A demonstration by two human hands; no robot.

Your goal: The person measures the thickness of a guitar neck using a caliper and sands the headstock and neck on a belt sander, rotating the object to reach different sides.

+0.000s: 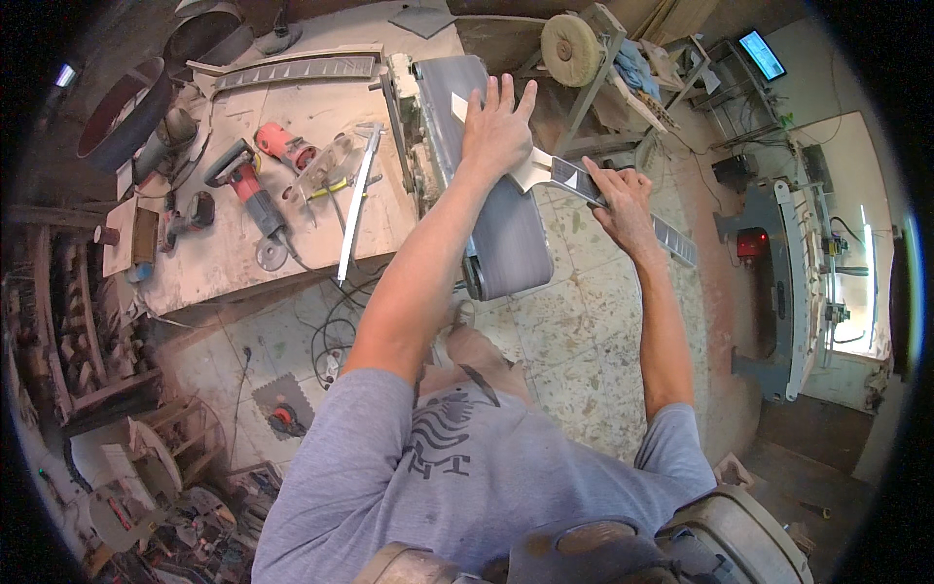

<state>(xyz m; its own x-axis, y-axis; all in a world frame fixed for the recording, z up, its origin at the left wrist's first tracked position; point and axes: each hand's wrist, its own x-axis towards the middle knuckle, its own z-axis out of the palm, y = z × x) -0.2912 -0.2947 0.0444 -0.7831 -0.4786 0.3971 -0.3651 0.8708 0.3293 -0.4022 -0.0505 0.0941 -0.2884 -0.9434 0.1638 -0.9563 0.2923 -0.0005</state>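
Observation:
A guitar neck (567,176) with a dark fretboard and pale pointed inlays lies across a belt sander, its pale head end over the grey sanding belt (514,245). My left hand (498,128) presses flat on that head end, fingers stretched and spread, covering much of it. A pale corner shows beyond the fingers. Farther right, my right hand (621,200) is closed around the neck, which carries on past it toward the lower right. Where the wood meets the belt is hidden under my left hand.
The wooden workbench (331,229) at left carries a red-black angle grinder (255,200), a red power tool (284,146), a caliper (360,204), a cordless drill (185,219) and another inlaid neck (297,73). A round buffing wheel (570,51) stands beyond the sander. Cables (331,331) trail on the floor.

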